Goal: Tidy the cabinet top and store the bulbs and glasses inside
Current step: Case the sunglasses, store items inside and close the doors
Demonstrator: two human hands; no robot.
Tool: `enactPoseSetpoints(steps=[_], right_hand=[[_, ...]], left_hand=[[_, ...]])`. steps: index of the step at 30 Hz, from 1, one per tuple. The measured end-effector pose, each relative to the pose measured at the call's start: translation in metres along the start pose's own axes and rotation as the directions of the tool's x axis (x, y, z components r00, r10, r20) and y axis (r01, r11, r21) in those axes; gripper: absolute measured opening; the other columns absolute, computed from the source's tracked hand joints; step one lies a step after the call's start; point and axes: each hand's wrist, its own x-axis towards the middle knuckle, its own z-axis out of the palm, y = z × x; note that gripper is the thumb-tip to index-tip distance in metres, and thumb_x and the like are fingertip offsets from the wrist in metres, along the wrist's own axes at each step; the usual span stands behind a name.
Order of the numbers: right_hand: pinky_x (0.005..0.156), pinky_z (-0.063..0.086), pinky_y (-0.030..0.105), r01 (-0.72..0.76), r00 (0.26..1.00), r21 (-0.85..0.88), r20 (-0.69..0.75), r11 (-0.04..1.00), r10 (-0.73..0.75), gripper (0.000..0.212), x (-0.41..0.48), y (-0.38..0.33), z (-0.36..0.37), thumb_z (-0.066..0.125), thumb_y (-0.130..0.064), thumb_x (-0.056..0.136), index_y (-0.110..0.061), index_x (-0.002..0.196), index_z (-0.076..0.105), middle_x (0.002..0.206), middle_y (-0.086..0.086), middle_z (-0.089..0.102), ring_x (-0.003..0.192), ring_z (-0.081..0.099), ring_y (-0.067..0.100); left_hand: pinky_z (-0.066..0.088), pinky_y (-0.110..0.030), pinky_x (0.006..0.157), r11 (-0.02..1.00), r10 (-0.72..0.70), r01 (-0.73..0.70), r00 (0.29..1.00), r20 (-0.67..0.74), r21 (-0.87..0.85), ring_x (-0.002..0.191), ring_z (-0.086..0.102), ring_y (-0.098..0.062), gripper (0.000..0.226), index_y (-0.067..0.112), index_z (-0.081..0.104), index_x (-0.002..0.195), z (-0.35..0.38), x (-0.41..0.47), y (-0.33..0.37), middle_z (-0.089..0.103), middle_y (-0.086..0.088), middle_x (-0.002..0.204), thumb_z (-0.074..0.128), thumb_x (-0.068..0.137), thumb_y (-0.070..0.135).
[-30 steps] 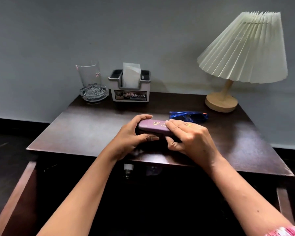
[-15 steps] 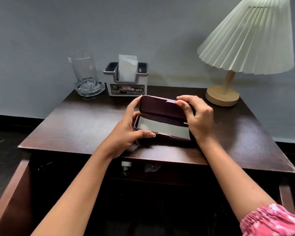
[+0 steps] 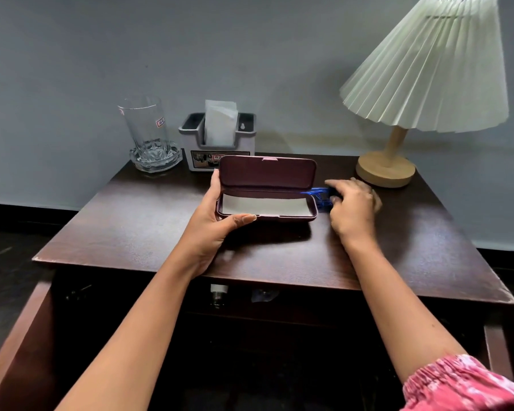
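A maroon glasses case stands wide open above the dark wooden cabinet top, its pale lining showing. My left hand grips the case at its left end. Blue glasses lie on the top just right of the case, mostly hidden behind it. My right hand rests over them, fingers curled around their right end. In the open cabinet below the front edge, a bulb shows its white base, with a second clear bulb beside it.
A tall drinking glass stands in a glass ashtray at the back left. A grey tissue holder sits beside it. A lamp with a pleated shade and wooden base occupies the back right. Cabinet doors hang open at both sides.
The case was shut a second ago and both hands opened it. My right hand has since left the lid and gone right onto the blue glasses.
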Motion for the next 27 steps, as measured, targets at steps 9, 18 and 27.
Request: enactPoseSetpoints(steps=[9,18,27], right_hand=[[0.091,0.036,0.046,-0.100,0.977,0.089,-0.182,0.991,0.115,0.024,-0.004,-0.005,-0.005,0.047,-0.004,0.087,-0.010,0.103,0.065,0.108,0.016,0.063,0.106,0.050,0.038],[0.081,0.040,0.044,0.223,0.872,0.143,-0.472,0.964,-0.132,0.020,-0.019,-0.023,-0.013,0.042,-0.006,0.089,-0.002,0.101,0.058,0.097,0.022,0.060,0.093,0.053,0.032],[0.069,0.037,0.033,0.752,0.644,-0.053,-0.155,0.657,-0.749,0.028,-0.030,-0.032,-0.006,0.051,-0.006,0.086,-0.003,0.111,0.062,0.080,0.014,0.060,0.072,0.052,0.025]], left_hand=[[0.040,-0.013,0.097,1.000,0.022,-0.022,1.000,-0.018,0.006,0.122,0.049,0.001,0.077,0.020,0.030,0.141,-0.001,0.002,-0.002,0.051,0.011,0.134,0.063,0.077,-0.008],[0.033,-0.042,0.112,0.999,-0.036,0.036,0.999,-0.007,0.019,0.130,0.045,-0.017,0.085,0.031,0.032,0.140,-0.005,0.004,-0.006,0.045,0.000,0.141,0.075,0.067,0.018],[0.032,-0.050,0.111,0.999,-0.044,0.043,0.997,0.070,0.019,0.129,0.045,-0.029,0.077,0.026,0.040,0.134,-0.003,0.004,-0.005,0.050,-0.011,0.136,0.075,0.066,0.023]])
